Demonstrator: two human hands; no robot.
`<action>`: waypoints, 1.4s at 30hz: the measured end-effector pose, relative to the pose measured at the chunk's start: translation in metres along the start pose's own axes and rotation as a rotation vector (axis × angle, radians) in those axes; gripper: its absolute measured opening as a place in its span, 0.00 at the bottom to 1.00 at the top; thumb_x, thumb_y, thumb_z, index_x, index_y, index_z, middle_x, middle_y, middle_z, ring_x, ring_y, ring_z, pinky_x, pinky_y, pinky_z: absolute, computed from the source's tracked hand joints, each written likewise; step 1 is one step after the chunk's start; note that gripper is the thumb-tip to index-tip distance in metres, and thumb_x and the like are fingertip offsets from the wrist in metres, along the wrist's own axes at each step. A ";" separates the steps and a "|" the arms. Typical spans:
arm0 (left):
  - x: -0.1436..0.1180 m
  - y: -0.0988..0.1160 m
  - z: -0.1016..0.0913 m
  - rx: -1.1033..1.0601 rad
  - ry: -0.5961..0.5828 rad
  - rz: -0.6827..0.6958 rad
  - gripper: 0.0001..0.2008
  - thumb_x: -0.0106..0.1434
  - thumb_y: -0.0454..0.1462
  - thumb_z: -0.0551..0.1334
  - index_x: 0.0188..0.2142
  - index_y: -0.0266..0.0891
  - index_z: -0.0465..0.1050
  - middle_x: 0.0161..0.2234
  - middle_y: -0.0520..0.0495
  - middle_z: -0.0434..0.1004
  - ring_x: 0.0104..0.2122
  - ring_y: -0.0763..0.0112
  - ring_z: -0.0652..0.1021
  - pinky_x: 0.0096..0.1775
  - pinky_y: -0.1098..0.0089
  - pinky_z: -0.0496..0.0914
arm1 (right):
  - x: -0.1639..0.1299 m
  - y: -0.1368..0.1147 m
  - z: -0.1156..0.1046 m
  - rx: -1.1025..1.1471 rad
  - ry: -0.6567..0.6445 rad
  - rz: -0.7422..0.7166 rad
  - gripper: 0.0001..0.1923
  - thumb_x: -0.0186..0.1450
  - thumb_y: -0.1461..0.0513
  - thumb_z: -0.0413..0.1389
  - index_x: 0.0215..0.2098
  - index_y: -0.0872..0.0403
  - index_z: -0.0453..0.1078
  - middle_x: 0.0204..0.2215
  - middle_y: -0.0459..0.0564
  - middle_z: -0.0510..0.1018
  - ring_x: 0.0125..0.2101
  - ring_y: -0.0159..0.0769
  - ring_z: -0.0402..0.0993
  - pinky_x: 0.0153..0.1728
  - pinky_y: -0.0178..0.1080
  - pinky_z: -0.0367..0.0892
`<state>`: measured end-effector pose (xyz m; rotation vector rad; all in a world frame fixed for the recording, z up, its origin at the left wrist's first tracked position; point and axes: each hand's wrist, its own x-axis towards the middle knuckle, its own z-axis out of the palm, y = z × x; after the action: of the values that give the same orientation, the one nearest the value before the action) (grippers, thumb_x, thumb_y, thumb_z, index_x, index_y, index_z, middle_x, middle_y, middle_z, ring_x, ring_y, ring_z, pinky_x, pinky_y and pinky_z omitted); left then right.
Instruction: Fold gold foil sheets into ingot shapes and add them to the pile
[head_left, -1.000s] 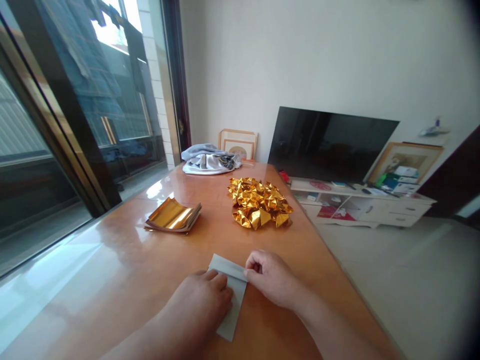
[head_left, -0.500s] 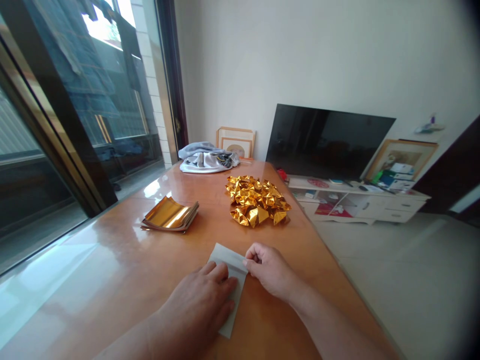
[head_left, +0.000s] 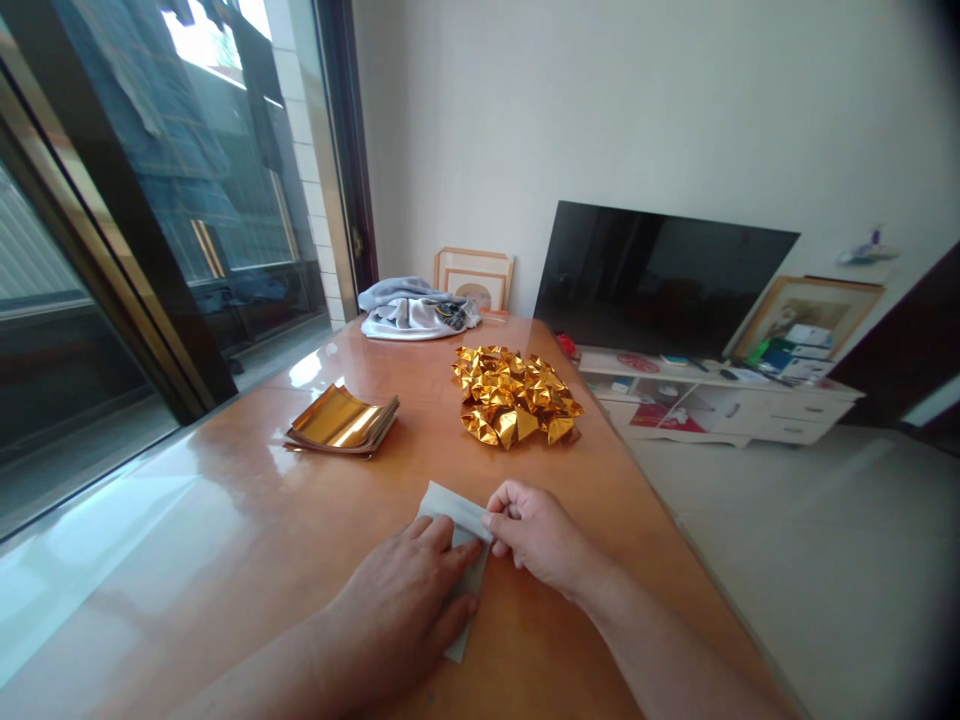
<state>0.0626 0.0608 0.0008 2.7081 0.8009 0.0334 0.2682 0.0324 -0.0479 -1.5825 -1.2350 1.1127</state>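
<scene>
- My left hand lies flat, fingers spread, on a pale sheet of paper at the near part of the orange worktop; it hides most of the sheet, so only the far strip and a small corner by my little finger show.
- My right hand has its grip pressed together on the sheet's folded far right edge, thumb and forefinger pinching it; the other fingers are curled under and I cannot make out their tips.
- Whether the paper is folded once or more I cannot tell.
- Further off on the left rests a stack of gold foil sheets, the top one curling up.
- To its right is a heap of crumpled gold foil pieces; single shapes in it are hard to tell apart.
- At the far end lies a bundle of grey cloth, with a dark object half buried in it that I cannot identify.
- Both my forearms are cut off by the lower picture edge.
</scene>
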 end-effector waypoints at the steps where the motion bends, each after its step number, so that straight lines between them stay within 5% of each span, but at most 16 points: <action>1: 0.000 0.000 0.001 0.003 0.007 0.003 0.19 0.69 0.45 0.59 0.57 0.50 0.71 0.46 0.43 0.73 0.47 0.55 0.74 0.47 0.58 0.70 | 0.000 -0.001 0.000 0.004 -0.005 0.013 0.06 0.63 0.58 0.57 0.35 0.52 0.67 0.19 0.41 0.74 0.17 0.28 0.62 0.18 0.30 0.54; 13: 0.003 -0.005 -0.004 -0.001 -0.028 0.012 0.17 0.67 0.45 0.60 0.53 0.48 0.73 0.45 0.43 0.74 0.46 0.54 0.76 0.46 0.58 0.72 | 0.000 -0.002 0.001 0.008 -0.009 -0.007 0.04 0.61 0.61 0.58 0.32 0.53 0.68 0.20 0.42 0.75 0.22 0.31 0.72 0.27 0.32 0.63; 17: 0.004 -0.013 -0.002 -0.046 0.015 -0.045 0.13 0.66 0.39 0.58 0.49 0.44 0.72 0.43 0.44 0.77 0.44 0.57 0.78 0.45 0.61 0.73 | -0.001 -0.003 0.002 -0.029 0.000 0.006 0.03 0.61 0.61 0.58 0.32 0.52 0.68 0.22 0.43 0.76 0.23 0.31 0.72 0.28 0.33 0.64; 22: 0.007 -0.021 0.003 -0.072 0.057 -0.070 0.19 0.68 0.36 0.52 0.57 0.43 0.66 0.45 0.43 0.79 0.46 0.58 0.80 0.47 0.61 0.73 | -0.002 -0.002 0.001 -0.063 -0.013 -0.005 0.03 0.62 0.62 0.58 0.33 0.53 0.68 0.22 0.43 0.75 0.23 0.31 0.71 0.27 0.32 0.63; 42: 0.008 -0.017 0.003 -0.020 0.019 -0.091 0.16 0.66 0.37 0.56 0.53 0.45 0.68 0.45 0.45 0.77 0.45 0.58 0.79 0.47 0.62 0.73 | -0.005 -0.008 0.006 -0.059 -0.010 -0.035 0.03 0.62 0.63 0.57 0.31 0.53 0.67 0.19 0.40 0.70 0.21 0.30 0.68 0.25 0.31 0.61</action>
<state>0.0608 0.0779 -0.0083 2.6532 0.9234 0.0464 0.2602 0.0298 -0.0416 -1.5949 -1.3084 1.0715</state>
